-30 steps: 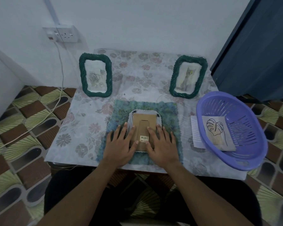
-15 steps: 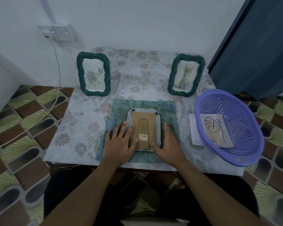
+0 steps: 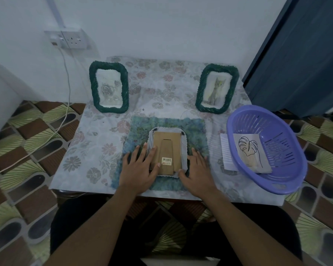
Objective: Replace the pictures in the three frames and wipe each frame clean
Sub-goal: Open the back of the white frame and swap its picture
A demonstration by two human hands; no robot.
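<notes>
Item: face-down frame [image 3: 184, 150], pale ribbed rim, lying at the centre of a blue-green cloth [image 3: 167, 121] on the near half of the table [image 3: 96, 143]. Its brown backing board [image 3: 173, 139] faces up with the stand flap folded flat and a barcode sticker [image 3: 166, 161] near the lower edge. Small dark tabs show at the two top corners. Left hand [image 3: 137, 169]: fingers straight and spread, nothing clasped, two fingertips resting on the left side of the frame. Right hand [image 3: 197, 169]: fingers straight along the right rim, thumb touching the lower right corner, likewise clasping nothing. Step judged in hand: work on the back of this frame. Whether the board is due to come out or is already reseated cannot be told. Next move, as judged: either turn the corner tabs aside and lift the board, or take both side rims and turn the frame face up. Both need a level, two-sided hold. Standing behind, well apart: a green frame with roses [image 3: 109, 89] and a green frame with a cat [image 3: 217, 88]. To the right: a purple basket [image 3: 283, 150] holding a leaf drawing [image 3: 249, 150], with a lined white sheet [image 3: 225, 152] just beside it.
</notes>
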